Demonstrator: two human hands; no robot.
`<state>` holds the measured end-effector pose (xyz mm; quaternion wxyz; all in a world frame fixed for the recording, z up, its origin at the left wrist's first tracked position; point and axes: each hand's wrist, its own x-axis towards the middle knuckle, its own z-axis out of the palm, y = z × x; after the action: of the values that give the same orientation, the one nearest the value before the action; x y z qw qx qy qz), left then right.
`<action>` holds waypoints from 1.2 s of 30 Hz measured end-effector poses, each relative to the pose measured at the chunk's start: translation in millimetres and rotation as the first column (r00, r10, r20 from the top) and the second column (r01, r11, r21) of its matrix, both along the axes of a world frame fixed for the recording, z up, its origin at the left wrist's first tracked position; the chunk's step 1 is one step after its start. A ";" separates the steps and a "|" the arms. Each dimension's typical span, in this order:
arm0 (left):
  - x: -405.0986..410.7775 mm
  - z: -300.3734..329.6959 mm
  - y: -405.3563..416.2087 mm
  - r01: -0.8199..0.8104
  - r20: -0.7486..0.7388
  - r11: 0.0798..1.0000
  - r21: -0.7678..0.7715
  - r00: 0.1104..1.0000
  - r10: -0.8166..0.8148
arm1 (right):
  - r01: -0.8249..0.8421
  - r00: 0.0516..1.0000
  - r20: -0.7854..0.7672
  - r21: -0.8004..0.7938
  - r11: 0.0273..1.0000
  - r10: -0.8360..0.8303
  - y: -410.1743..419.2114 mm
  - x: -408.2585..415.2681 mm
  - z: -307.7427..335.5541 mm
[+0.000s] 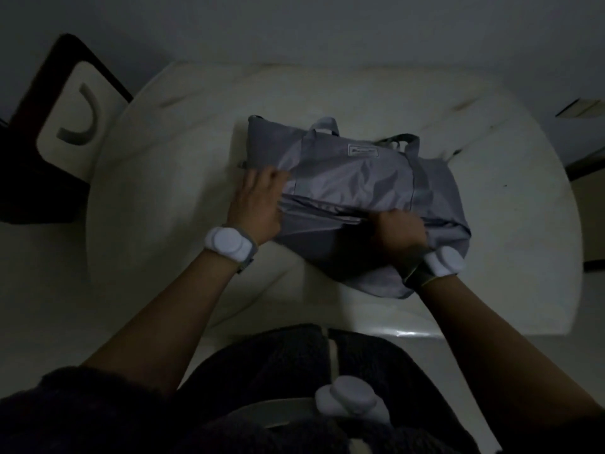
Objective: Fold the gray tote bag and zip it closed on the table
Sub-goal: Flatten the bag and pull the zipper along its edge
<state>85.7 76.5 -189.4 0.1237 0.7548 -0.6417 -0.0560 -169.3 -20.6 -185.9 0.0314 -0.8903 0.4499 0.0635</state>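
The gray tote bag [353, 188] lies flattened on the white table [170, 204], its two handles at the far side and a small label facing up. A dark zipper line [327, 209] runs across its near half. My left hand [258, 201] rests at the bag's left edge, fingers on the fabric beside the zipper's left end. My right hand [401, 229] is curled over the zipper line near the bag's right part, pinching something there; the zipper pull itself is hidden under the fingers.
A dark chair with a pale seat [68, 116] stands at the table's left far corner. The table's near edge [393, 332] runs just in front of my body. A wall closes the far side.
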 end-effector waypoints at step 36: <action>17.5 6.9 22.9 -0.341 -0.315 0.939 0.030 0.889 0.333 | -0.154 0.939 0.328 0.140 0.978 0.101 4.8 72.5 33.2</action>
<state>103.2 99.4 -182.6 0.2420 0.8343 -0.4736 -0.1452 -96.8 -15.7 -152.8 0.1724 -0.9106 0.3732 -0.0425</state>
